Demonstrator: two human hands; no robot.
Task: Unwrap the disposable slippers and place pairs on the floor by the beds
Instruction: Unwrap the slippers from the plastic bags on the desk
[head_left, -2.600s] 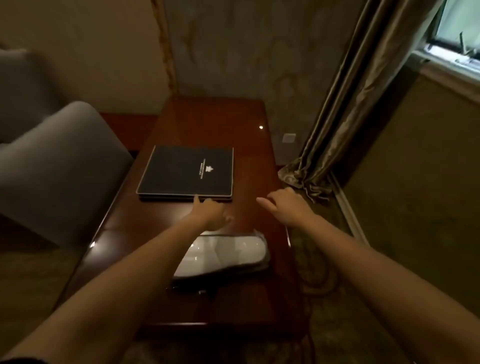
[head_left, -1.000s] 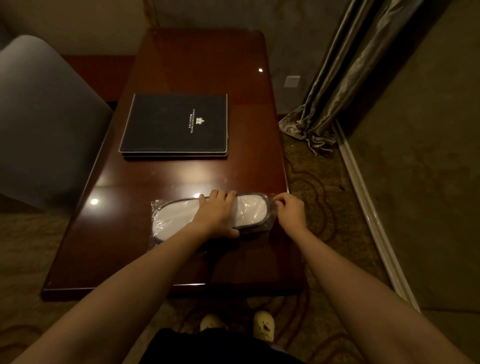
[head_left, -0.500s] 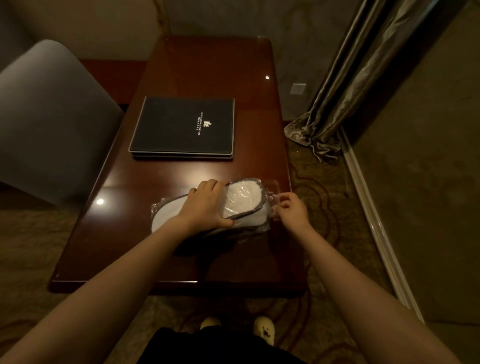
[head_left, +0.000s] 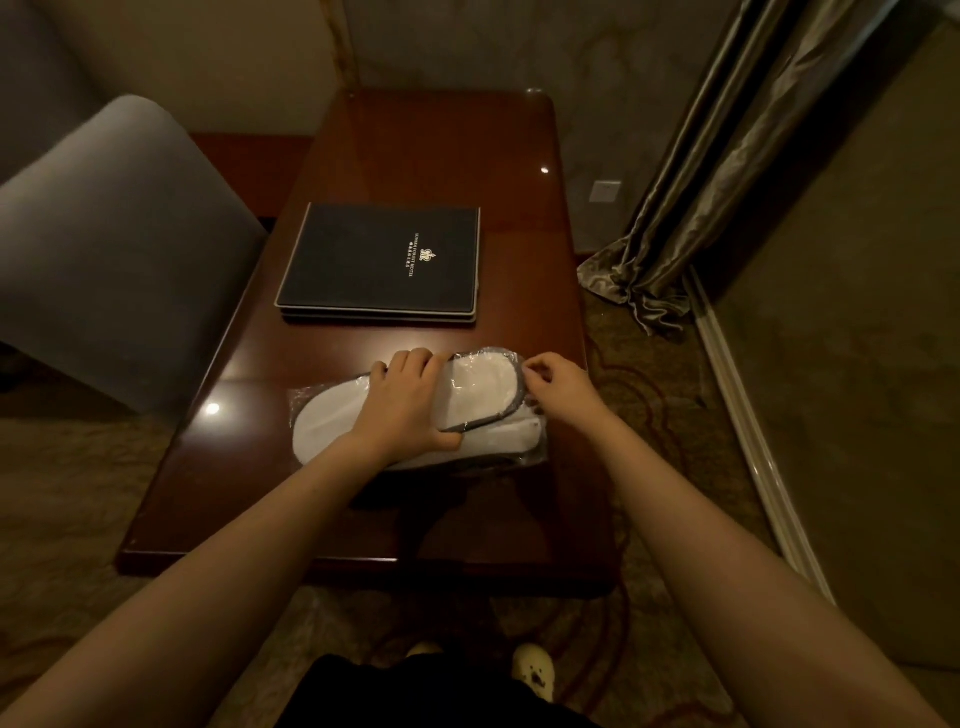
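Observation:
A pair of white disposable slippers with grey trim, sealed in clear plastic wrap, lies across the near part of the dark wooden table. My left hand lies over the middle of the pack, fingers curled over its far edge and thumb at its near side. My right hand pinches the plastic at the pack's right end, by the slipper toes. The right end is tilted up a little off the table.
A black hotel folder lies further back on the table. A grey upholstered chair stands at the left. Curtains hang at the right by a wall with a baseboard. Patterned carpet surrounds the table; my feet show below.
My hands went from hovering over the table to gripping the wrapped slippers. The pack's right end has lifted and my right hand has closed on the plastic there.

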